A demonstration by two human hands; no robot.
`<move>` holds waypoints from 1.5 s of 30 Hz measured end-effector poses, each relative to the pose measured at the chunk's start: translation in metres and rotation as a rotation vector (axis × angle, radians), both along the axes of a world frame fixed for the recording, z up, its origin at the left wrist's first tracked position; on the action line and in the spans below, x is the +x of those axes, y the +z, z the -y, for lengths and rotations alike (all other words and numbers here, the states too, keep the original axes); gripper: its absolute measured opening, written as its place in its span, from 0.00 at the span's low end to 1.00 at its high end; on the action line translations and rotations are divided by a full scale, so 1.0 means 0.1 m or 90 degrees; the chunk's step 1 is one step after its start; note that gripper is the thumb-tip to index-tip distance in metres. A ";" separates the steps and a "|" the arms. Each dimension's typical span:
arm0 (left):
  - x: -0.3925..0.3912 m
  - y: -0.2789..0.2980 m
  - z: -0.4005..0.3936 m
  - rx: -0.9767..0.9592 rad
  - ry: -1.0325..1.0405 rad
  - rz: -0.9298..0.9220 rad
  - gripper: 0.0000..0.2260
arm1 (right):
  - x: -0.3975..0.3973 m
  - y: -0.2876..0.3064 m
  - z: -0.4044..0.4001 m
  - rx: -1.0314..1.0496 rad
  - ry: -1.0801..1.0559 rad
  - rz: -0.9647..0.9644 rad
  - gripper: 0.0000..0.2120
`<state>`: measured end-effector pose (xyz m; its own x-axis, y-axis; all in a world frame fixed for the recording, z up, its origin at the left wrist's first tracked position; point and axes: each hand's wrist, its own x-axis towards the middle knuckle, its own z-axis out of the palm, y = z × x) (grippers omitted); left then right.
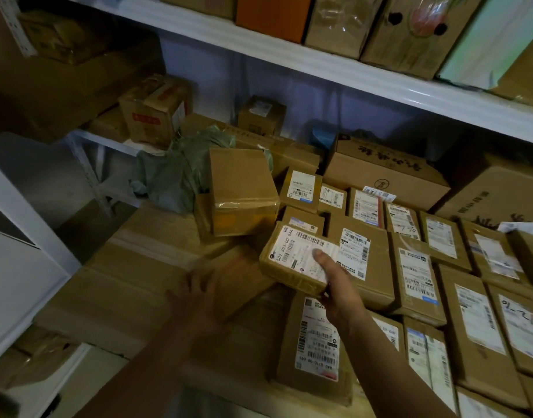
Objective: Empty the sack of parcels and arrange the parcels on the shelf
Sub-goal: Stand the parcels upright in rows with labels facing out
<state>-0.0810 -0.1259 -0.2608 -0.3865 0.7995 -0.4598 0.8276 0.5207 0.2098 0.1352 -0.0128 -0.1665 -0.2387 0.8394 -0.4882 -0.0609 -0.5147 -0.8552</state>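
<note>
My right hand (337, 285) grips a small brown parcel (292, 260) with a white barcode label, thumb on the label, holding it just above the shelf's parcels. My left hand (202, 294) is blurred with motion, fingers spread, over a flat brown parcel (238, 282) lying on the shelf; whether it touches the parcel is unclear. A crumpled green sack (174, 173) lies at the back left of the shelf. A taped cardboard box (244, 191) stands in front of it.
Rows of labelled parcels (416, 273) cover the right of the shelf (132, 267). Larger cartons (386, 173) stand behind them. The upper shelf (349, 70) carries more boxes. A white upright (24, 212) and a side rack stand at left.
</note>
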 end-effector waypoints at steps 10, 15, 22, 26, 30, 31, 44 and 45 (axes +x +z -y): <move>-0.29 -0.07 -0.22 0.015 -0.121 -0.059 0.53 | -0.05 -0.10 0.01 -0.030 0.024 -0.016 0.21; -0.45 0.10 -0.02 0.133 0.168 0.358 0.44 | -0.09 -0.05 -0.05 -0.028 0.051 -0.037 0.29; -0.73 0.22 0.48 0.146 0.622 0.852 0.20 | -0.24 0.07 -0.12 -0.011 0.176 0.077 0.17; -0.63 0.26 0.50 0.219 0.679 0.757 0.15 | -0.57 -0.03 0.06 0.057 0.265 0.204 0.15; -0.61 0.27 0.45 0.276 0.591 0.599 0.22 | -0.73 -0.11 0.13 0.073 0.296 0.244 0.15; -0.62 0.22 0.44 0.253 0.578 0.577 0.33 | -0.74 -0.09 0.11 0.068 0.292 0.245 0.16; -0.73 0.15 0.52 0.149 0.546 0.648 0.26 | -0.71 -0.26 -0.21 0.216 0.660 0.507 0.17; -0.70 0.12 0.51 0.148 0.547 0.645 0.25 | -0.73 -0.30 -0.21 0.251 0.663 0.543 0.17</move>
<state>-0.1513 -0.1764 -0.2485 -0.3736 0.5753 -0.7276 -0.3110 0.6613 0.6826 0.0626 0.0084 -0.1962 -0.5821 0.5772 -0.5727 0.7995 0.2780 -0.5325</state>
